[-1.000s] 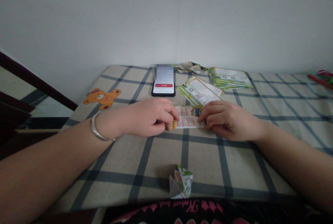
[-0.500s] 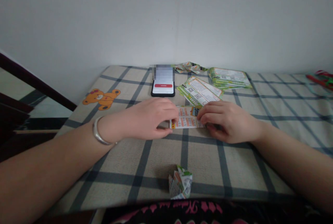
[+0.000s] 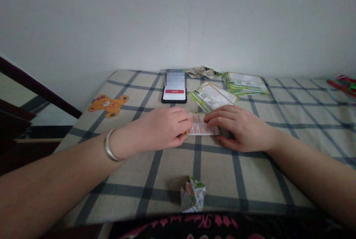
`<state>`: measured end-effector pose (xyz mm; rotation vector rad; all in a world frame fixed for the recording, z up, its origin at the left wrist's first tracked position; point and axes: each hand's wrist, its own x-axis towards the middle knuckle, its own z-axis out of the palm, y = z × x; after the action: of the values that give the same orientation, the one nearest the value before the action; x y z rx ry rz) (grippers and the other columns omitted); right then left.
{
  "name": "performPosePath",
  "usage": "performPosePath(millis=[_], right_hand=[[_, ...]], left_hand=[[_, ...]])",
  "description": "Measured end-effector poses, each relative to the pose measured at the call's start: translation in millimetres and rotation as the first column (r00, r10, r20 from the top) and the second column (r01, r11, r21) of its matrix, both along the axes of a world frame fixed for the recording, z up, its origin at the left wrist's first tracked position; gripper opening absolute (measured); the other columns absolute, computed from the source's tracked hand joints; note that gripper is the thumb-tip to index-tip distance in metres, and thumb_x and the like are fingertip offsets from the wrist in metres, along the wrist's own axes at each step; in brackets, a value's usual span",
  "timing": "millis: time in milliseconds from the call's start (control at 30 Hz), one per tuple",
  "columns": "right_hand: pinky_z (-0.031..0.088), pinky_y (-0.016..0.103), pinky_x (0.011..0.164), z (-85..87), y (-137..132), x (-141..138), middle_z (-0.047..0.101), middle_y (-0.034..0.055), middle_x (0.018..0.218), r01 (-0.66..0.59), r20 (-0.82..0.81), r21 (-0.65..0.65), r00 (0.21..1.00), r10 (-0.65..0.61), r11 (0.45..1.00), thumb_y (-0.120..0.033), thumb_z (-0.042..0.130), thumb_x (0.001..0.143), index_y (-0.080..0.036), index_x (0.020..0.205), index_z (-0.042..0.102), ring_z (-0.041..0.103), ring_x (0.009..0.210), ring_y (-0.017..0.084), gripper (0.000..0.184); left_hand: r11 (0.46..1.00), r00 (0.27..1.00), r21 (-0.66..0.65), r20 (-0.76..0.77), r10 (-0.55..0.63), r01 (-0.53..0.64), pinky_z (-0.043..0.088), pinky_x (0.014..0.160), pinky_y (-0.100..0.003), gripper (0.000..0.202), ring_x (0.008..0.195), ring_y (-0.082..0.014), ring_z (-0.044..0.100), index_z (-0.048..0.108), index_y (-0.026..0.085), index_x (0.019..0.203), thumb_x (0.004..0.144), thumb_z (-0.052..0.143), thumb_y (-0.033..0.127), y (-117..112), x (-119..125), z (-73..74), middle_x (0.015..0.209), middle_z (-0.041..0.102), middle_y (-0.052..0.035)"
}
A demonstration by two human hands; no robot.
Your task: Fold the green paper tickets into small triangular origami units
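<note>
A small printed paper point(image 3: 200, 127) with orange and white panels lies on the checked cloth point(image 3: 217, 165) in the middle of the table. My left hand point(image 3: 164, 127), with a silver bangle on its wrist, curls its fingers onto the paper's left end. My right hand point(image 3: 241, 127) presses fingertips down on the paper's right end and top edge. Both hands meet over the sheet and hide much of it. A folded paper shape point(image 3: 193, 193) stands near the front edge, apart from both hands.
A phone point(image 3: 174, 90) with a lit screen lies beyond the hands. Loose green-and-white leaflets point(image 3: 213, 97), a stack of them point(image 3: 244, 82) and a crumpled one point(image 3: 203, 71) sit at the back. A bear print point(image 3: 109, 103) marks the cloth's left side. Red and green items point(image 3: 345, 83) lie far right.
Both hands have closed in over the paper: the left slid slightly right, the right fingers moved left along the top edge, so less of the sheet shows.
</note>
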<state>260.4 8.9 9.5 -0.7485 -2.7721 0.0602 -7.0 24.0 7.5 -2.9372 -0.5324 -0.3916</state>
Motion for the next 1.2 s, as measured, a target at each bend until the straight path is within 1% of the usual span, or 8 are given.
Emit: performPosePath(millis=[100,200,433,567,700,867,1000,1200], right_hand=[[0.048,0.044,0.092,-0.7,-0.9,-2.4,0.068,0.0100,0.112,0.002,0.002,0.021,1.000,-0.002,1.000,-0.025,0.058,0.083,-0.017,0.108,0.062,0.061,0.106,0.024,0.027],[0.048,0.042,0.092,-1.4,-1.2,-3.5,0.068,0.0083,0.112,-0.006,0.006,0.031,1.000,0.005,0.999,-0.021,0.055,0.085,-0.017,0.103,0.062,0.061,0.105,0.022,0.020],[0.049,0.042,0.092,-1.6,0.4,0.4,0.068,0.0082,0.113,-0.018,-0.024,0.093,1.000,0.021,0.996,-0.016,0.054,0.085,-0.016,0.107,0.062,0.061,0.106,0.022,0.023],[0.051,0.037,0.091,0.1,1.6,0.9,0.069,0.0080,0.110,-0.008,-0.105,0.031,0.994,0.011,0.999,-0.016,0.053,0.089,-0.017,0.102,0.062,0.062,0.105,0.019,0.016],[0.050,0.035,0.092,-1.6,0.8,-0.6,0.069,0.0061,0.110,-0.041,-0.157,-0.024,0.987,0.037,0.999,-0.015,0.054,0.089,-0.018,0.100,0.062,0.062,0.105,0.017,0.014],[0.051,0.035,0.089,-3.8,-3.9,-3.5,0.069,0.0062,0.107,-0.059,-0.120,-0.072,0.991,0.050,0.996,-0.015,0.055,0.086,-0.019,0.104,0.063,0.062,0.104,0.018,0.020],[0.052,0.034,0.085,-1.3,-7.4,-5.7,0.070,0.0064,0.101,-0.057,-0.119,-0.100,0.992,0.045,0.993,-0.015,0.053,0.087,-0.018,0.101,0.064,0.063,0.097,0.017,0.018],[0.050,0.035,0.088,-2.1,-6.4,-8.0,0.071,0.0059,0.105,-0.114,-0.084,-0.058,0.991,0.109,0.992,-0.017,0.052,0.090,-0.018,0.108,0.066,0.062,0.100,0.018,0.022]], left_hand=[[0.999,0.999,0.037,-0.001,-0.035,0.035,0.052,0.086,-0.035,0.012,0.097,-0.0206,0.061,0.063,0.014,0.091,0.086,0.052,0.015,-0.1,0.2,-3.3,0.097,0.068,-0.0077],[0.996,0.998,0.074,-0.030,-0.047,0.049,0.053,0.083,-0.034,0.011,0.094,-0.0205,0.062,0.063,0.013,0.091,0.087,0.053,0.015,-0.1,0.1,-4.7,0.094,0.067,-0.0078],[0.992,0.996,0.099,-0.052,-0.073,0.078,0.056,0.075,-0.031,0.012,0.086,-0.0192,0.063,0.062,0.013,0.091,0.087,0.051,0.013,0.9,0.0,-1.5,0.091,0.067,-0.0074],[0.988,0.996,0.131,-0.035,-0.083,0.087,0.055,0.080,-0.034,0.013,0.082,-0.0177,0.063,0.062,0.015,0.084,0.087,0.049,0.014,2.7,-0.8,1.1,0.087,0.067,-0.0058],[0.982,0.996,0.168,-0.038,-0.082,0.088,0.052,0.088,-0.038,0.014,0.080,-0.0167,0.062,0.061,0.017,0.080,0.087,0.050,0.014,4.9,-0.5,1.7,0.084,0.067,-0.0037],[0.983,0.998,0.169,-0.031,-0.063,0.067,0.051,0.090,-0.037,0.013,0.083,-0.0164,0.063,0.062,0.017,0.084,0.086,0.050,0.014,5.3,0.9,0.2,0.086,0.067,-0.0026],[0.986,0.998,0.158,-0.011,-0.054,0.055,0.052,0.089,-0.036,0.013,0.085,-0.0166,0.063,0.064,0.017,0.084,0.086,0.052,0.014,5.3,1.2,-0.7,0.087,0.068,-0.0039],[0.985,0.998,0.162,-0.003,-0.058,0.058,0.053,0.086,-0.034,0.019,0.089,-0.0173,0.064,0.065,0.018,0.084,0.093,0.048,0.019,4.1,3.3,-0.1,0.089,0.069,-0.0042]])
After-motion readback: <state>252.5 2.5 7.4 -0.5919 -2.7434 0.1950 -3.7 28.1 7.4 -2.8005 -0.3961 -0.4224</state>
